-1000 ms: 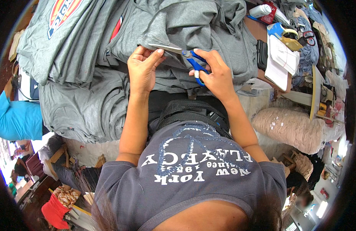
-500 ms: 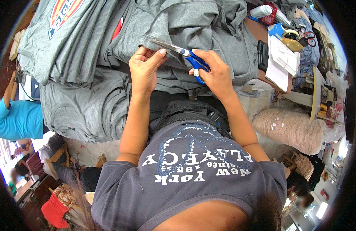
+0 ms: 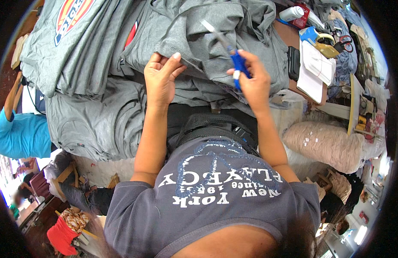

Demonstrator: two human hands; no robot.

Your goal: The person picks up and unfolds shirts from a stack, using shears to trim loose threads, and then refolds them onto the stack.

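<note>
My left hand (image 3: 161, 79) pinches the edge of a grey T-shirt (image 3: 160, 26) between thumb and fingers. To its right, my right hand (image 3: 255, 81) grips blue-handled scissors (image 3: 239, 64). Their blades point up and to the left above the grey fabric and look closed, slightly smeared by motion. A gap separates the scissors from the pinched edge. At the far left of the pile lie stacked grey T-shirts (image 3: 74, 60), the top one with a red, yellow and blue print. More folded grey shirts (image 3: 95, 120) hang lower, left of my left forearm.
On a brown board at the right are white papers (image 3: 313, 71), a black case (image 3: 293, 62), a tape roll (image 3: 325, 38), red-handled scissors (image 3: 346, 43) and a white bottle (image 3: 291, 13). A wrapped beige bundle (image 3: 321, 144) stands lower right. A person in a blue shirt (image 3: 22, 135) is at left.
My right hand has moved right with the scissors, away from the shirt edge; the blades have swung more upright and come together. My left hand stays nearly where it was.
</note>
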